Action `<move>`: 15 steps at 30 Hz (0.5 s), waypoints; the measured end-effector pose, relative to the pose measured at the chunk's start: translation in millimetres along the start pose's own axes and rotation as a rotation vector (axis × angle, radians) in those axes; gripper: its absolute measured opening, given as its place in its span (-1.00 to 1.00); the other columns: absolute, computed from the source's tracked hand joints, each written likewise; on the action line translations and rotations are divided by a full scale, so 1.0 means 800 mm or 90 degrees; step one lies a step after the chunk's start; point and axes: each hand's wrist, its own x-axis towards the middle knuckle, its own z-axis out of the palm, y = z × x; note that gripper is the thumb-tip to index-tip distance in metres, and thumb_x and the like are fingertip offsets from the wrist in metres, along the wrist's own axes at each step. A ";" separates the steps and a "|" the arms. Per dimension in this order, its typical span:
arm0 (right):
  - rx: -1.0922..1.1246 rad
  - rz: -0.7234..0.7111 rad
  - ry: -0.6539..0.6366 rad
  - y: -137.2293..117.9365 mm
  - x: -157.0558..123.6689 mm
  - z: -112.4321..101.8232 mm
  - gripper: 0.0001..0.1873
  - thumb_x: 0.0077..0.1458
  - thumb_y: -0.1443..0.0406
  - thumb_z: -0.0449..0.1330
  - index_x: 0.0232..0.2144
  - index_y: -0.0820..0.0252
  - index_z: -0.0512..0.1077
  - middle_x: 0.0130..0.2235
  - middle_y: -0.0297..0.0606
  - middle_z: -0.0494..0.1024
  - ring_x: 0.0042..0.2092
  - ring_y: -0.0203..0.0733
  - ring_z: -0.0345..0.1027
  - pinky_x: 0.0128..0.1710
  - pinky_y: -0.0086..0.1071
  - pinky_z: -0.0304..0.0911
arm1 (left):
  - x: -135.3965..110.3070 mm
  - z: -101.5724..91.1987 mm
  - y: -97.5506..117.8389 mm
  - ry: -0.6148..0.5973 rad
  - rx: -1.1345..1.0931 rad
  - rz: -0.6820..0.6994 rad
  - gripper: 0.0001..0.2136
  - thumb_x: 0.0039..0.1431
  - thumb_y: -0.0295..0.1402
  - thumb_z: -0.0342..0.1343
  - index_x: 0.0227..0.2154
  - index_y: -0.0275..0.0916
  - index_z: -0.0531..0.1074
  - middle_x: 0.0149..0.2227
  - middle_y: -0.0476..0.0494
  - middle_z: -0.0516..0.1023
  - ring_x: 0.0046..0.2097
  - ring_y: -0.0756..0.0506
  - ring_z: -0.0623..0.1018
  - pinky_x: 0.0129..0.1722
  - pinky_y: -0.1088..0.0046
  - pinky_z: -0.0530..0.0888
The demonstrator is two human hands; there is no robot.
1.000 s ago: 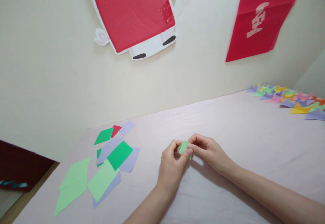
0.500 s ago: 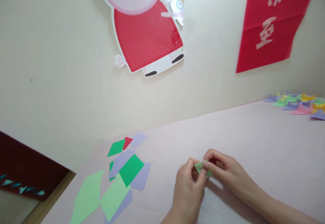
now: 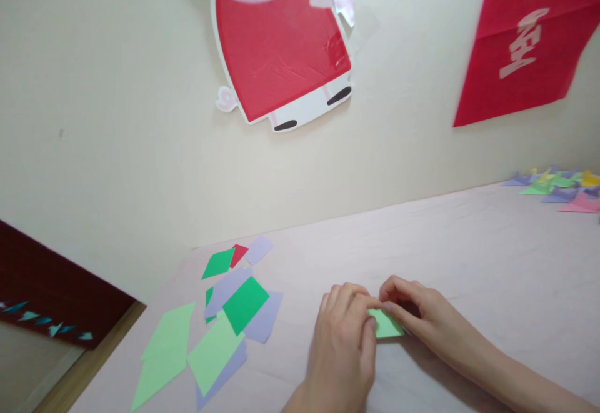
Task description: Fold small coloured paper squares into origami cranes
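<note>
A small piece of light green paper lies at the front of the table, between my two hands. My left hand is closed at its left side, with the thumb and forefinger on the paper's left and upper edge. My right hand pinches the upper right part of the same paper between thumb and fingers. The fingertips hide the paper's top edge, so I cannot tell how it is folded there.
Loose paper sheets lie at the left: light green, dark green, lilac and red. Several folded colourful paper pieces sit at the back right by the wall. A pig cutout and a red banner hang above.
The light green paper has gone from a small piece held up between the fingertips to a wider piece low at the table. My left hand has turned over it; the view has shifted slightly.
</note>
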 end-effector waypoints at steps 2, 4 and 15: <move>-0.104 -0.041 -0.007 -0.001 0.000 0.002 -0.83 0.19 0.27 0.08 -0.44 0.13 0.36 -0.39 -0.26 0.45 -0.28 -0.10 0.30 -0.26 -0.24 0.21 | -0.004 -0.002 -0.010 -0.081 0.074 0.121 -0.79 0.17 -0.53 -0.01 -0.18 -0.19 0.40 -0.02 -0.18 0.45 -0.01 -0.16 0.41 -0.05 0.26 0.36; -0.156 -0.079 -0.022 0.000 0.001 -0.004 -0.86 0.17 0.33 0.07 -0.44 0.14 0.37 -0.33 -0.23 0.45 -0.23 -0.08 0.29 -0.19 -0.20 0.22 | -0.009 -0.003 -0.020 -0.149 0.123 0.189 -0.81 0.17 -0.46 0.06 -0.15 -0.20 0.40 0.08 -0.18 0.42 0.08 -0.19 0.37 0.03 0.25 0.35; -0.102 -0.103 -0.243 0.007 -0.010 -0.046 -0.84 0.17 0.36 0.13 -0.25 0.01 0.47 -0.02 -0.18 0.40 0.04 -0.05 0.27 0.04 -0.16 0.26 | -0.017 -0.024 -0.021 -0.287 0.127 0.137 -0.64 0.25 -0.27 0.09 0.08 -0.23 0.29 0.25 -0.18 0.29 0.23 -0.19 0.28 0.20 0.24 0.25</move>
